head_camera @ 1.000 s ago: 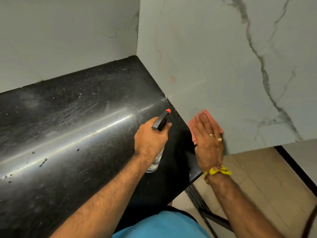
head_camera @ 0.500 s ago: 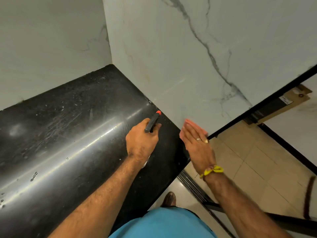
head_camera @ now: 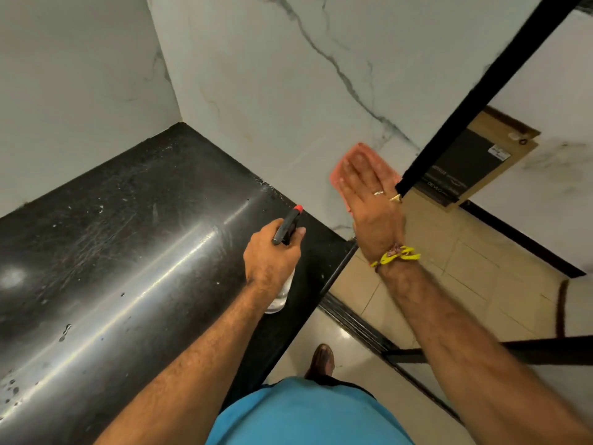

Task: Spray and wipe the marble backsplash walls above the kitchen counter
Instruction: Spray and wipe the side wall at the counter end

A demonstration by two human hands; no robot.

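White marble wall (head_camera: 272,91) rises at the far right of the black counter (head_camera: 112,252). The right hand (head_camera: 369,200), fingers straight and together, presses a pink cloth (head_camera: 359,155) flat against it. The left hand (head_camera: 271,255) grips a clear spray bottle (head_camera: 284,292) over the counter's right end; its contents cannot be told.

**Corner kitchen, dark counter, tiled floor**

A black counter (head_camera: 106,252), scuffed and glossy with a streak of reflected light, fills the corner. Beige floor tiles (head_camera: 449,271) lie to the right behind a black frame (head_camera: 500,78). A cardboard box (head_camera: 471,159) leans against the far wall.
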